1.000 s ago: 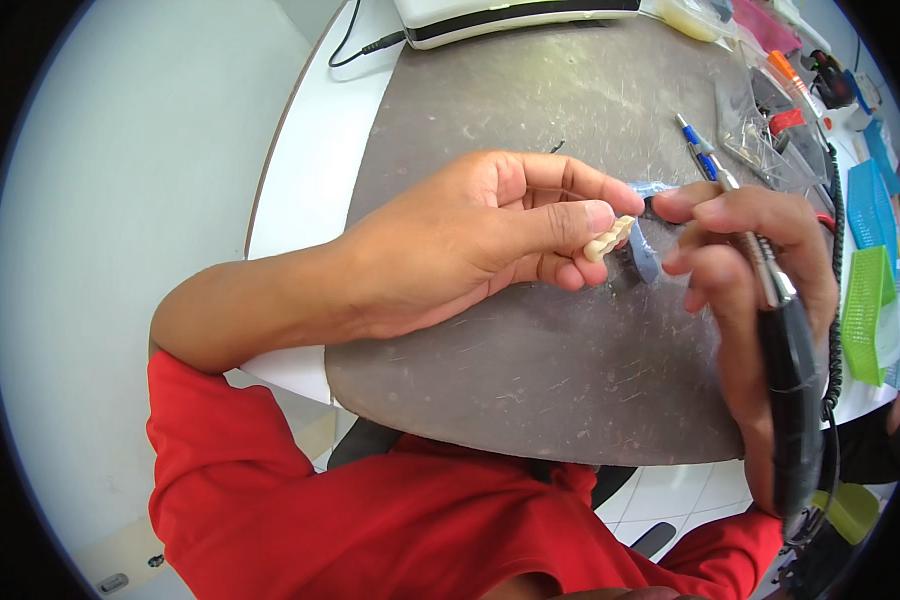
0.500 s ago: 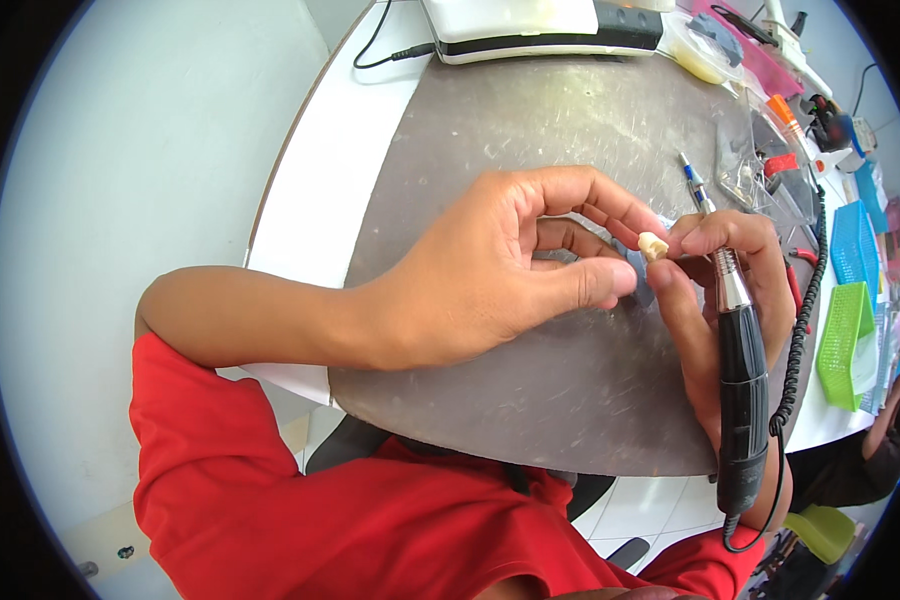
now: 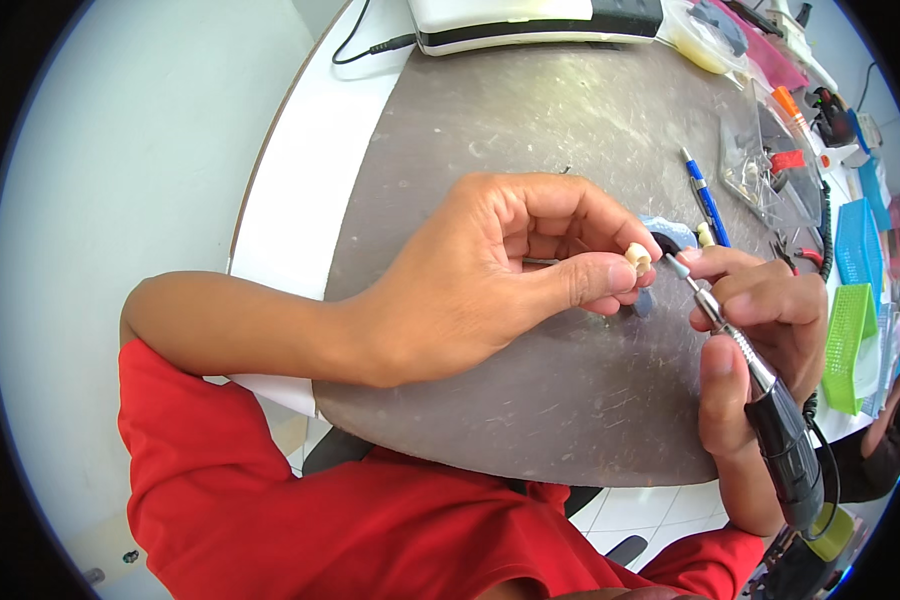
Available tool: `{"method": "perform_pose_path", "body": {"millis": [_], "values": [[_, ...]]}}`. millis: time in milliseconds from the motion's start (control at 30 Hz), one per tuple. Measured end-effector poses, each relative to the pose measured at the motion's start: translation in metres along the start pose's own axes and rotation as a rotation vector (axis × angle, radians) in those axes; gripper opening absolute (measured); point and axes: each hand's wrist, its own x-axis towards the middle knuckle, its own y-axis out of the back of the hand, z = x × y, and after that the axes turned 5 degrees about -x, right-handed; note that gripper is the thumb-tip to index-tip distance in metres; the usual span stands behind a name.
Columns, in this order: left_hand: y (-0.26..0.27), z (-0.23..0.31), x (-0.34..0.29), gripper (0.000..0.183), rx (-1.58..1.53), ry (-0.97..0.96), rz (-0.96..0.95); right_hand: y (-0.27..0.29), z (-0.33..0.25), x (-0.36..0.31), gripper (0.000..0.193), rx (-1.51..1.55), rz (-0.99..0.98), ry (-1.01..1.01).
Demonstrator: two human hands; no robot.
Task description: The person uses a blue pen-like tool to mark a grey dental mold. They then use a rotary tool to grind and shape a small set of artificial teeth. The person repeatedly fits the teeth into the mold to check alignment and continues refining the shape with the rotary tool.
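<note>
My left hand is closed in a pinch around a small cream tooth-shaped crown, its hollow opening showing. In my right hand is a black and silver rotary handpiece; the fingers wrap its metal neck. Its tip, a small grey bit, points up and left and stands a short way to the right of the crown. Behind the fingertips, partly hidden, lies a light blue piece on the mat, with another small cream piece near it.
A blue mechanical pencil lies beyond my right hand on the grey mat. At right stand a clear box of small parts, red-handled pliers, and green and blue baskets. A white device sits at the back.
The crown has passed from my right fingertips to my left pinch. My right hand has moved right and down and turned the handpiece, so its bit now points toward the crown.
</note>
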Motion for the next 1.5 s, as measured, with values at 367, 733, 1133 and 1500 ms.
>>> {"method": "perform_pose_path", "body": {"millis": [367, 733, 1133, 1500], "values": [[0.002, -0.003, 0.001, 0.017, 0.037, -0.015, -0.017, -0.007, 0.003, 0.000, 0.022, 0.079, -0.009, -0.028], [0.001, -0.004, 0.001, 0.016, 0.053, -0.005, -0.006, -0.007, 0.004, 0.000, 0.021, 0.090, -0.025, -0.032], [0.001, -0.003, 0.002, 0.016, 0.074, -0.016, -0.012, -0.007, -0.003, 0.000, 0.022, 0.057, -0.023, -0.062], [0.001, -0.003, 0.001, 0.017, 0.174, -0.031, -0.001, -0.007, -0.007, 0.004, 0.018, 0.108, -0.020, -0.134]]}}
